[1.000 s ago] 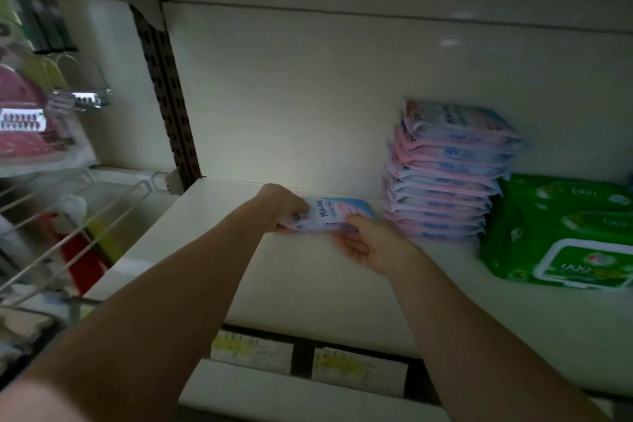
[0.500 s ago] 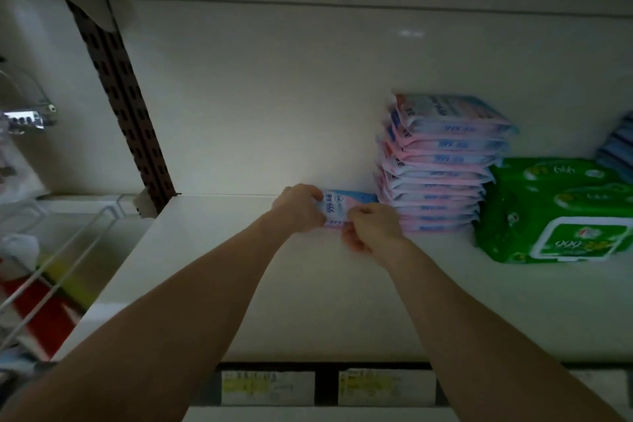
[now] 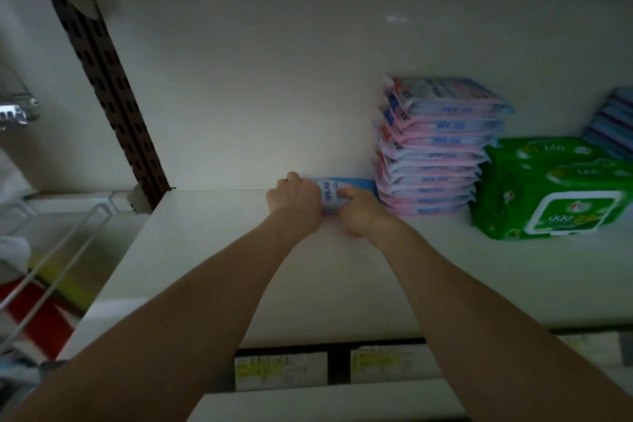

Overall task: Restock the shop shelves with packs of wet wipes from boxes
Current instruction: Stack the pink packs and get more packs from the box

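At the back of the white shelf [image 3: 222,267], just left of the pink stack [image 3: 435,154], the left hand [image 3: 296,200] and right hand [image 3: 363,216] grip a pink-and-blue wipes pack [image 3: 330,197] between curled fingers, and a careless sideways shove could nudge that tall, uneven pile and topple it.

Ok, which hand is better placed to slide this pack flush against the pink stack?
Left, probably. The left hand grips the wet wipes pack at its end far from the stack of pink packs, so it can push toward it. The right hand holds the stack-side end, in the way.
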{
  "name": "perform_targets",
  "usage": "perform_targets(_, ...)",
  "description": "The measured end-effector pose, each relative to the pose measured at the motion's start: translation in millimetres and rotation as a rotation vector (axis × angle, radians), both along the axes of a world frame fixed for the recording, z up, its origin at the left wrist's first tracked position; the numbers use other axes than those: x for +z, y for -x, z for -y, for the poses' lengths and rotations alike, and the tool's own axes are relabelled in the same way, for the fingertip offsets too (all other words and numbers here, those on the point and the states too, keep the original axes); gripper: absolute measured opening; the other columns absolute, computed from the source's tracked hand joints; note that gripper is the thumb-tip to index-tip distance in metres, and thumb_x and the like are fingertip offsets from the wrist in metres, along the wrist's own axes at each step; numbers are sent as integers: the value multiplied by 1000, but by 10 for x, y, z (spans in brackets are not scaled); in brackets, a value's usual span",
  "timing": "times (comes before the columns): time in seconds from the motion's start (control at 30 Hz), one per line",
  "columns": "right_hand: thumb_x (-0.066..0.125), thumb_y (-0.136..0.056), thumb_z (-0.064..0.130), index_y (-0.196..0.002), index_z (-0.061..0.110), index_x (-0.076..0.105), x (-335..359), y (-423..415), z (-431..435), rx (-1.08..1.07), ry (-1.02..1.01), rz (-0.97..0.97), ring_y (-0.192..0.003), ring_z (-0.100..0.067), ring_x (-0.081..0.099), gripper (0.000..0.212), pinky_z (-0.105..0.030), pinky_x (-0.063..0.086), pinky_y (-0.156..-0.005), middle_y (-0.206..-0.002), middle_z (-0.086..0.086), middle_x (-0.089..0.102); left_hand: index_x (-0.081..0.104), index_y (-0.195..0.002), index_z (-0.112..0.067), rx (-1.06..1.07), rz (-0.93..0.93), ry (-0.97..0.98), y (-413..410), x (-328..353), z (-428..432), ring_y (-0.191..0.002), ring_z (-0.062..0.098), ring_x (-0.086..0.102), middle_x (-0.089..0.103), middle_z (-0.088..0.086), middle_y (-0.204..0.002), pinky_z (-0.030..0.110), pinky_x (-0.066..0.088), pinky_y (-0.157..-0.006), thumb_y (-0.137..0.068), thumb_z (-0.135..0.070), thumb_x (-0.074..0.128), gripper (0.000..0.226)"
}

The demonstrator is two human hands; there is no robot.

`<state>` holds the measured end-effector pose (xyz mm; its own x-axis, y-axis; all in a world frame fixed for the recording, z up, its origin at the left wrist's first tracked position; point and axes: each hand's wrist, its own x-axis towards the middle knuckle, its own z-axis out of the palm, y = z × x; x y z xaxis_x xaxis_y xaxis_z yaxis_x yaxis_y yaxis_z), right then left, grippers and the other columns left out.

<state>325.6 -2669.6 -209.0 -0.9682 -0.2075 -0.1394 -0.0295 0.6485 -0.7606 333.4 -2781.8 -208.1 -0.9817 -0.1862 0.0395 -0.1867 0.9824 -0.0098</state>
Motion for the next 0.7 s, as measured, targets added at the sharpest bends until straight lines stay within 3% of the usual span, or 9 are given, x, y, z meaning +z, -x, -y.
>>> perform_targets(0.1, 42, -93, 3, -141, 15, 43, 50, -103, -23, -66, 143, 93, -88, -25, 54, 50, -30, 47, -59, -120, -17, 57, 45, -137, -19, 37, 3, -210, -92, 30, 32, -121, 25, 50, 48, 9, -132, 35, 44, -94, -90, -32, 57, 50)
perform_targets(0.2, 44, -93, 2, -141, 16, 42, 103, -252, -57, -154, 359, 177, -76, -19, 54, 50, -26, 47, -56, -115, -14, 58, 52, -132, -16, 138, -130, -641, -278, 64, -10, -116, 27, 56, 56, 8, -129, 33, 45, -94, -89, -22, 58, 43)
perform_targets(0.3, 45, -96, 5, -121, 9, 56, 128, -477, -126, -207, 531, 203, -66, -12, 53, 28, -24, 49, -56, -88, -6, 58, 58, -125, -11, 304, -265, -1207, -510, 123, -200, -90, 29, 64, 65, 12, -112, 29, 53, -69, -90, -11, 56, 36)
perform_targets(0.33, 45, -96, 6, -112, 9, 59, 139, -567, -172, -216, 575, 204, -66, -12, 55, 21, -24, 50, -57, -82, -4, 57, 60, -121, -10, 344, -281, -1352, -608, 159, -290, -76, 25, 61, 65, 12, -100, 26, 50, -59, -90, -9, 55, 31)
perform_targets(0.4, 47, -94, 3, -94, 14, 60, 167, -766, -286, -221, 655, 197, -69, -13, 57, 17, -24, 52, -61, -79, -3, 58, 62, -107, -13, 402, -288, -1584, -829, 228, -493, -61, 17, 51, 58, 7, -77, 25, 43, -54, -91, -4, 53, 20)
perform_targets(0.53, 50, -89, 0, -77, 15, 61, 197, -1215, -616, -287, 760, 135, -73, -17, 60, 22, -24, 52, -61, -72, -5, 60, 61, -90, -10, 425, -224, -1794, -1269, 260, -900, -54, 15, 46, 51, 5, -67, 26, 41, -54, -89, -2, 53, 11)
perform_targets(0.63, 53, -91, 2, -77, 14, 63, 178, -1556, -886, -349, 763, 80, -70, -15, 59, 21, -22, 53, -62, -74, -6, 62, 62, -95, -11, 432, -196, -1847, -1536, 212, -1136, -54, 15, 46, 51, 5, -66, 26, 40, -52, -90, -3, 54, 12)
perform_targets(0.7, 54, -90, 1, -76, 15, 63, 124, -1751, -1055, -391, 763, 50, -71, -17, 58, 23, -28, 54, -67, -73, -5, 62, 62, -99, -13, 421, -171, -1849, -1713, 178, -1294, -55, 15, 46, 51, 5, -68, 27, 39, -51, -91, -4, 54, 15)
